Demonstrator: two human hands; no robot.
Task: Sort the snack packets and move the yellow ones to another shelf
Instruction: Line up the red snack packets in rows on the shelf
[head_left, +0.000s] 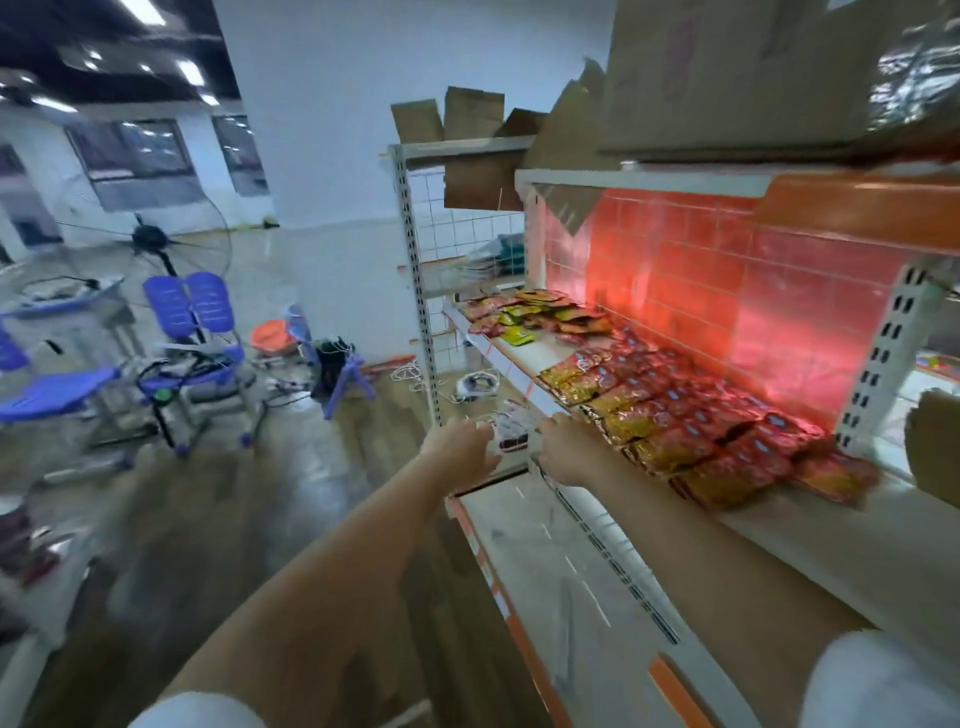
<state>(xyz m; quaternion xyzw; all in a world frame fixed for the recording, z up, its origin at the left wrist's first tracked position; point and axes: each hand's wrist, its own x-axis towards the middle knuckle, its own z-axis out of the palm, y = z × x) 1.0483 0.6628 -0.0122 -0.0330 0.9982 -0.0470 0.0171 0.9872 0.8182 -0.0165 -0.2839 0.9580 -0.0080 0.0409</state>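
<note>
Both hands reach forward past the front edge of the shelf (524, 358), and between them sits a small packet with a red band (511, 431), blurred by motion. The left hand (462, 449) has its fingers extended toward the packet's left side, and the right hand (569, 449) comes at it from the right with fingers bent inward; whether either one actually pinches the packet or only flanks it cannot be told from this blurred view, and the packet's colour beyond the red band is unclear.

The yellow packets (631, 423) lie on the shelf in a row along its front, running away from the person toward the far end, with red packets (691, 402) stacked behind them against the orange back panel (727, 291). A second mixed heap (540, 317) of yellow, green and red packets lies further along the same shelf, apart from the near stack.

The relation that matters: the nearest yellow packets lie just to the right of the right hand and slightly behind it, so the right hand is plainly the closer one; the left hand would have to cross over. Their long sides appear to run across the shelf depth, so a sideways reach from the right hand looks the likely approach. A lower shelf (566, 561) below the arms looks a possible destination
</note>
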